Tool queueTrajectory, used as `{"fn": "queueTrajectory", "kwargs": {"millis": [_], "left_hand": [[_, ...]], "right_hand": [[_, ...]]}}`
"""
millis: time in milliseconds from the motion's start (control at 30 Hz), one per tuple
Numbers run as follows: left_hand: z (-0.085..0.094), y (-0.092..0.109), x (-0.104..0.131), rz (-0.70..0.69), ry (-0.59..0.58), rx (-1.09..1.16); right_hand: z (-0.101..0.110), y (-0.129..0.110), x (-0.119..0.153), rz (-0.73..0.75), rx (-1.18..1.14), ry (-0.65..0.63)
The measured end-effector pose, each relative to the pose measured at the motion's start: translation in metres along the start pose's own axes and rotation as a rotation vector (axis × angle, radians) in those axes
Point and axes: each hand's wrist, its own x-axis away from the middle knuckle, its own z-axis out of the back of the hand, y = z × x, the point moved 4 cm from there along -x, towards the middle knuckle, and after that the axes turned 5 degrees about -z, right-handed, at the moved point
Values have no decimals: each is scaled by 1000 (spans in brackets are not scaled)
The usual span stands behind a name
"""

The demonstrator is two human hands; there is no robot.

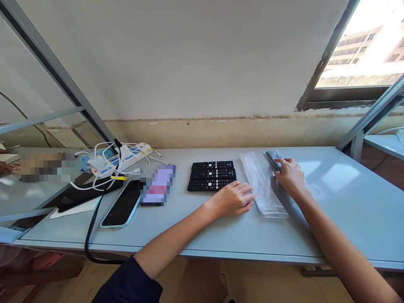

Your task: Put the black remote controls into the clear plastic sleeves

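Three black remote controls (212,174) lie side by side near the middle of the table. My left hand (235,198) rests palm down just in front of them, its fingers stretched to the right and a little apart. Those fingertips reach the edge of a flat clear plastic bag (263,189). Beyond the bag, my right hand (291,176) has its thumb and fingers around the near end of another dark remote control (272,156), which looks wrapped in clear plastic. Part of that remote is covered by my hand.
Left on the table (170,235) are a phone in a light blue case (123,205), a second phone (158,185) with a blurred screen, and a power strip (135,155) tangled with white cables. A black strap (91,233) hangs over the front edge. Metal frame posts stand at both sides.
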Motion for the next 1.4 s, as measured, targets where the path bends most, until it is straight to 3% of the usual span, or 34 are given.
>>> {"fn": "queueTrajectory", "kwargs": {"millis": [100,300,400,500,600,733,833,967,1167,1300,1400], "left_hand": [[6,-6,2,42,41,-34],[16,-15,5,168,76,-140],[21,-17,6,236,179,-226],[26,-19,9,311,313,-327],[30,-22,13,387,370,-412],[31,-31,16,481,280,-431],[30,-38,18,539,161,-351],[31,-45,19,618,102,-237],[38,-55,26,715,173,-222],[41,-62,32,746,218,-226],[41,-65,35,754,227,-240]], "right_hand": [[8,-3,0,46,-50,57],[31,-27,11,236,-362,313],[39,-44,22,459,-491,370],[40,-60,35,758,-531,356],[37,-71,50,978,-532,349],[33,-80,65,1142,-536,338],[34,-82,69,1183,-515,355],[38,-78,60,1034,-510,424],[40,-63,38,592,-627,432],[35,-51,25,274,-882,310],[24,-44,17,51,-1081,94]]}}
